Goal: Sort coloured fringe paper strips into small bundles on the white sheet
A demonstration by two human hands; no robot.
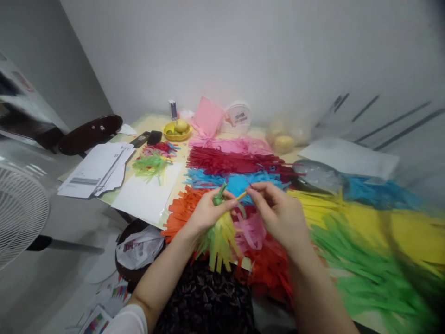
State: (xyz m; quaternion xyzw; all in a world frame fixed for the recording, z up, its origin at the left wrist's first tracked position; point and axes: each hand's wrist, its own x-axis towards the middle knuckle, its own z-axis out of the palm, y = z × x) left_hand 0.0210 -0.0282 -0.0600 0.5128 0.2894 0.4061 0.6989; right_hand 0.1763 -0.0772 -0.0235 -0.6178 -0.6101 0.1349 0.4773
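My left hand [208,212] is closed around the top of a green and yellow paper tassel [219,241], whose fringe hangs below the fingers and whose twisted green end sticks up above. Between my two hands runs a thin yellow strip [241,196]. Its far end is pinched by the thumb and fingers of my right hand [280,214], while the near end meets the left thumb. Under the hands lie fringed paper in orange [182,204], blue [200,178] and pink [251,232]. Finished-looking tassels [152,167] lie to the left.
Dark red fringe [236,161] lies behind, with yellow [392,227] and green fringe [365,269] at right. At the back stand a yellow fruit bowl [177,132] and a white tub [237,118]. Papers [95,169] overhang the left edge; a fan [21,213] stands beyond.
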